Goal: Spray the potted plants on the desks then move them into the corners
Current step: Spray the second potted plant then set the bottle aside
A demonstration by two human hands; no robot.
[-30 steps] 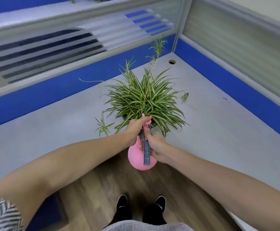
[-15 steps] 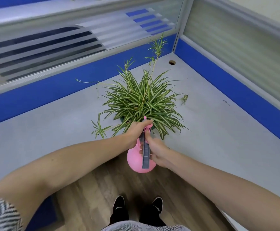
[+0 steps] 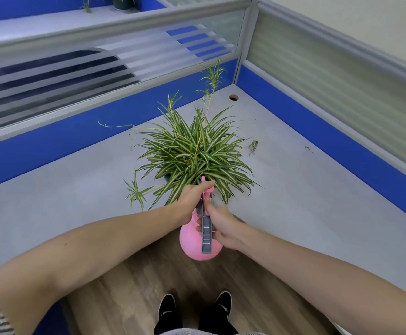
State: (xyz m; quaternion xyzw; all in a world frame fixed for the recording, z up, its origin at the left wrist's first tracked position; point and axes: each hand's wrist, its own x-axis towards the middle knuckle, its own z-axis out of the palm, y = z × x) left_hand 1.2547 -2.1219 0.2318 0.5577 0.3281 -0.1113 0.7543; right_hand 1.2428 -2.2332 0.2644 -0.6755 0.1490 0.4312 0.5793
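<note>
We grip the pink spray bottle (image 3: 198,240) with left hand (image 3: 192,201) and right hand (image 3: 223,226), potted plant (image 3: 197,155) at 12 o'clock.

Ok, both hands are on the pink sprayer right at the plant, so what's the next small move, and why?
Probably squeeze the trigger for a spray. The left hand holds the head of the pink sprayer, the right hand steadies its body, and the nozzle points into the spider plant. The plant sits mid-desk, well short of the corner by the cable hole, so moving it comes later.
</note>
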